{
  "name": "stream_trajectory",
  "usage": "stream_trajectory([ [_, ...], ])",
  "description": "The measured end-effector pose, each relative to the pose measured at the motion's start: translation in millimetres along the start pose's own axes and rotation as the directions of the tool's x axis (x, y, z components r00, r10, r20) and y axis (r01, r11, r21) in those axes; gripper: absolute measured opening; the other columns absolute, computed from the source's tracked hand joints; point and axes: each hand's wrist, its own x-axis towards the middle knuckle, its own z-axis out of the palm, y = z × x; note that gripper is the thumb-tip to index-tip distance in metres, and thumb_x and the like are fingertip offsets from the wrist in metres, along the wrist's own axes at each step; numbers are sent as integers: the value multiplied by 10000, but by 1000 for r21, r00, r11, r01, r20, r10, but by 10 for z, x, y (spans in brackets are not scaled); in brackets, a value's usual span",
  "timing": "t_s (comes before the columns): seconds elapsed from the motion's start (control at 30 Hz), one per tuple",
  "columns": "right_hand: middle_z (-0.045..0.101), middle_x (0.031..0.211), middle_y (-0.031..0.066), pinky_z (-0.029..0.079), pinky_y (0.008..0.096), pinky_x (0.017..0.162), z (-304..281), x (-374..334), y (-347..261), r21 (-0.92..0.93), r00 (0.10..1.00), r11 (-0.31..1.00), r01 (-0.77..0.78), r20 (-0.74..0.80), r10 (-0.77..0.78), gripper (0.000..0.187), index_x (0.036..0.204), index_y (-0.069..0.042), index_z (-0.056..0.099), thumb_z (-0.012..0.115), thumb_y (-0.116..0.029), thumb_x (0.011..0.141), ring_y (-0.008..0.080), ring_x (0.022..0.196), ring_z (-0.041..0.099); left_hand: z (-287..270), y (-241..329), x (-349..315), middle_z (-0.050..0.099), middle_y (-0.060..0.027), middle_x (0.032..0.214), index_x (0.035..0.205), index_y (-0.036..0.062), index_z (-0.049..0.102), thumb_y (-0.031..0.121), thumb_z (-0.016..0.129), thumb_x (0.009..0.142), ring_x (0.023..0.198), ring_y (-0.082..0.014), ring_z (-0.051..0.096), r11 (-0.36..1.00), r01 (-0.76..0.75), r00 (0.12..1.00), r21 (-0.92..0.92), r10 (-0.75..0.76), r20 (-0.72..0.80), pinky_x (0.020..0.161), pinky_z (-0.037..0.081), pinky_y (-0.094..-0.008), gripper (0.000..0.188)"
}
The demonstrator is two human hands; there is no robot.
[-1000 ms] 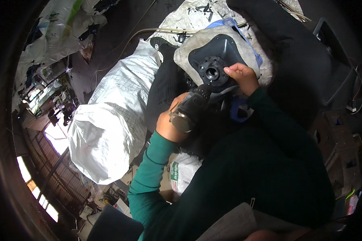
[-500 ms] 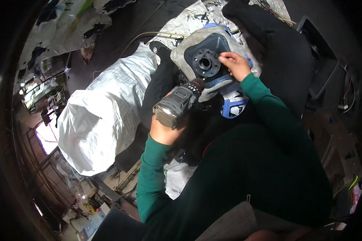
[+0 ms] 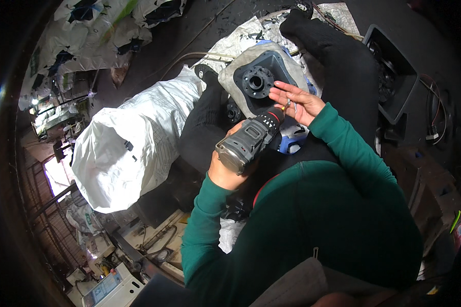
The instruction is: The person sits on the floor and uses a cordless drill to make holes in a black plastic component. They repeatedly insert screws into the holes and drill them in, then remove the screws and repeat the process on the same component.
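Cordless drill (image 3: 251, 140) lying over the lap, long axis slanting, nose pointing up-right toward a dark round-hubbed part (image 3: 258, 82); left hand (image 3: 225, 169) wrapping its grip tight around the drill's rear; right hand (image 3: 298, 102) spreading open, palm up, just beside the nose; white sack (image 3: 123, 153) sitting left

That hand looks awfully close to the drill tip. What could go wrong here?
The right hand lies open right beside the front end of the power drill held in the left hand; a slip could catch the fingers. The black and grey part rests on the lap with no clamp in sight, so it might twist or shift.
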Motion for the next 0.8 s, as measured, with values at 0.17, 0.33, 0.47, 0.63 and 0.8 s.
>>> stream_trajectory([
  [0.17,483,1354,184,455,397,1035,12,-3,69,88,1000,996,27,-8,-26,427,1379,14,374,440,-20,959,278,1269,484,12,45,-25,589,-148,1215,1199,39,569,42,693,698,1075,-298,610,998,63,998,-20,-63,0,908,489,-346,516],
  [0.33,497,1335,191,437,417,1051,8,25,92,114,999,992,44,-34,-41,402,1349,11,401,464,-25,953,281,1264,489,3,60,-28,589,-150,1216,1189,36,574,53,696,703,1070,-303,612,999,36,999,13,-36,-6,897,492,-350,501],
  [0.47,502,1328,192,433,432,1053,6,35,120,122,995,990,69,-82,-59,360,1308,8,434,474,-34,953,281,1259,494,17,41,-41,588,-151,1219,1203,37,568,52,694,704,1068,-303,614,999,30,1000,40,-30,-1,899,491,-349,516],
  [0.63,510,1319,185,433,439,1052,11,51,135,147,996,987,72,-60,-64,349,1297,5,439,481,-42,954,280,1256,498,15,19,-63,585,-149,1228,1216,31,561,44,687,702,1067,-295,618,997,69,998,28,-70,10,902,491,-339,530],
  [0.8,507,1320,189,427,445,1051,30,64,135,114,994,991,72,-91,-62,361,1304,10,431,474,-28,948,287,1257,494,-6,92,-24,588,-132,1242,1229,27,552,25,692,703,1083,-285,619,982,-1,1000,189,-4,28,897,496,-330,544],
])
